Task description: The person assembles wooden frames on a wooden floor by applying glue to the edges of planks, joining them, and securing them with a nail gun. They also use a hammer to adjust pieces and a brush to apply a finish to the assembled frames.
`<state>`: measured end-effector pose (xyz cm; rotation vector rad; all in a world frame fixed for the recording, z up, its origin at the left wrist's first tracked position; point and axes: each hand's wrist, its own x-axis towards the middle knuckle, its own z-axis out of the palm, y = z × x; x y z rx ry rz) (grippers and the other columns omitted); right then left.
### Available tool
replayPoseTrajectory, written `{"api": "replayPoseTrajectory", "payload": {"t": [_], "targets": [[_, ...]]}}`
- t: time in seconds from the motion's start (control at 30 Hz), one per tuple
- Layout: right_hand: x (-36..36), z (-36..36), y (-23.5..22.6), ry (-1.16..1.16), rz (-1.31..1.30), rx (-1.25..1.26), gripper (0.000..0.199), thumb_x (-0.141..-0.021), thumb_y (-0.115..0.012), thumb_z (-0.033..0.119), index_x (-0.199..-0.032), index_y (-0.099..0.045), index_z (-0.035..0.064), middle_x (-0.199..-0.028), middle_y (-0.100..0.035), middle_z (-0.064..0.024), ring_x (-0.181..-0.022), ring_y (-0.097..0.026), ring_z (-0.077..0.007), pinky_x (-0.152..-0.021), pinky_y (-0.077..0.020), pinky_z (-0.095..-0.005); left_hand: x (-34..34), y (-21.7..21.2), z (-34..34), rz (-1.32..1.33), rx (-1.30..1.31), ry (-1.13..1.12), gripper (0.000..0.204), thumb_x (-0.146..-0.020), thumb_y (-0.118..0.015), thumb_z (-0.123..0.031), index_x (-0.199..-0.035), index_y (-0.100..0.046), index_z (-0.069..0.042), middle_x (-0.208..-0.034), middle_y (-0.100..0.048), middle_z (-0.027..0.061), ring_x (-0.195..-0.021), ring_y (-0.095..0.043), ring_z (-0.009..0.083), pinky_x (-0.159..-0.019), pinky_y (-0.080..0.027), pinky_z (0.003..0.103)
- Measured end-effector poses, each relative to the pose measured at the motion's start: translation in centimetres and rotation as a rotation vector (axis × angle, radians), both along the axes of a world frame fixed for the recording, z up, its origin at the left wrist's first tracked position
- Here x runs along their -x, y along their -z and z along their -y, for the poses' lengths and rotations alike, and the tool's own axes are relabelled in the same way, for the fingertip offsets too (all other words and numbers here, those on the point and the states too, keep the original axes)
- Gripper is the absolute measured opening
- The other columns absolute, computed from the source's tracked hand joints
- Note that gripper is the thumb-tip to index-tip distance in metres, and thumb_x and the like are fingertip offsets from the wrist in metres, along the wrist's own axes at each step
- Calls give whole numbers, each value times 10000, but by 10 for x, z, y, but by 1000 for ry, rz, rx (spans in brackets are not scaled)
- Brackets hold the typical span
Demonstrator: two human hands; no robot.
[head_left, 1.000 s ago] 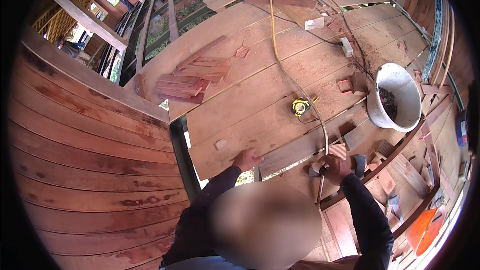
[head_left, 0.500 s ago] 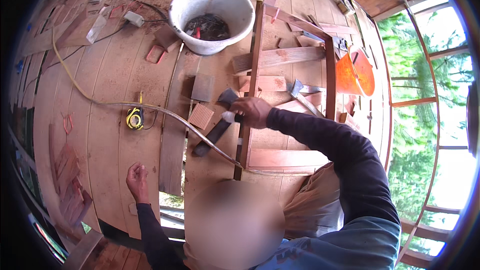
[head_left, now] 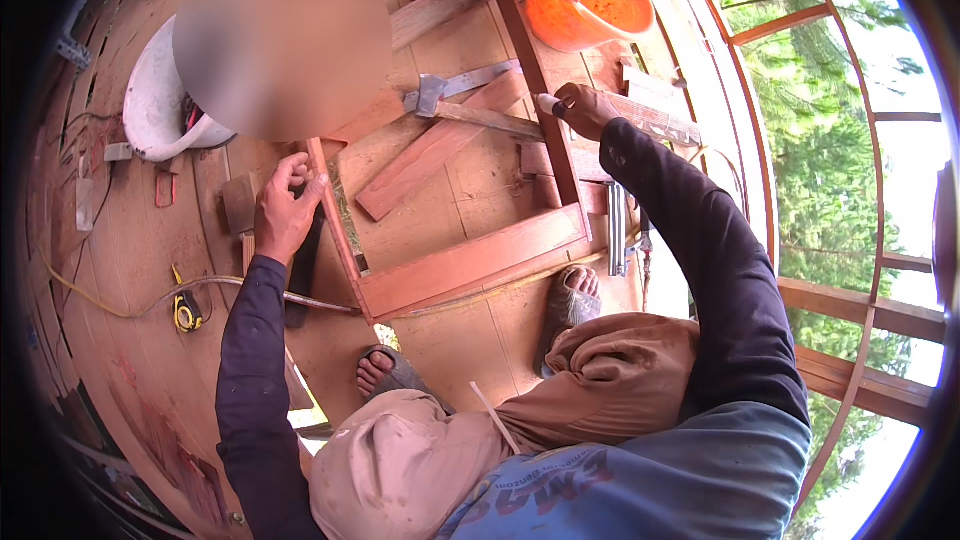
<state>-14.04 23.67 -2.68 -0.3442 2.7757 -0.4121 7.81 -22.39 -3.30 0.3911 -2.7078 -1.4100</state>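
A reddish wooden frame (head_left: 470,265) with long side rails spans the space in front of me. My left hand (head_left: 288,205) is closed on its left rail, thumb along the edge. At the right rail, my right hand (head_left: 585,112) has curled fingers touching the wood. From that hand a white tip with a dark band (head_left: 549,105) reaches over the rail; whether it is a wrapped finger I cannot tell. Between the rails lie a hatchet (head_left: 432,97) with a wooden handle and a loose plank (head_left: 440,145). A blurred patch hides the upper left of the frame.
Beyond the right rail stands an orange bucket (head_left: 560,15). A white tub (head_left: 150,100) is partly hidden at the left. A yellow tape measure (head_left: 186,311) lies near a hose (head_left: 130,315). Metal bars (head_left: 617,230) lie right. My feet stand near the frame's closest board.
The view has shifted right. My left hand has come from the floor area onto the left rail. My right hand has moved from the left rail to the right one.
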Motion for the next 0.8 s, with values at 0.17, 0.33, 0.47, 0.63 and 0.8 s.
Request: {"api": "replayPoseTrajectory", "payload": {"t": [0.17,0.33,0.47,0.63,0.8], "targets": [[-21,-87,13,32,98,139,681,-927,-558,668,-1107,-717,30,-1023,-732,-210,-986,-700,-371,-850,-527,-464,41,-50,-106,114,109,559,465,-893,-742,-285,-1221,-618,20,-1086,-683,203,-1009,-672,311,-879,-532,401],[-56,-140,-16,96,78,229,398,-965,-608,370,-1143,-696,26,-1014,-724,-187,-955,-701,-339,-817,-536,-436,65,-52,-208,367,99,855,536,-865,-761,-343,-1221,-615,31,-1071,-685,212,-1037,-670,320,-902,-524,404],[-104,-202,-12,333,-87,373,324,-902,-712,211,-1155,-675,12,-1120,-682,-171,-1036,-672,-319,-894,-535,-406,62,-24,-292,278,305,948,825,-784,-819,-437,-1393,-482,7,-1251,-619,224,-1145,-618,350,-967,-481,461],[-169,-278,47,617,-265,306,518,-860,-755,301,-1265,-602,17,-1221,-623,-243,-1184,-582,-420,-1030,-456,-452,13,4,-369,250,549,889,1221,-672,-892,-460,-1571,-192,-22,-1403,-510,236,-1284,-511,391,-1050,-389,535],[-185,-286,74,779,48,440,615,-787,-789,277,-1283,-580,-20,-1188,-646,-280,-1112,-633,-420,-977,-490,-454,1,31,-391,339,637,671,1154,-642,-908,-381,-1523,-257,-15,-1344,-536,240,-1260,-507,404,-1061,-373,526]]}}
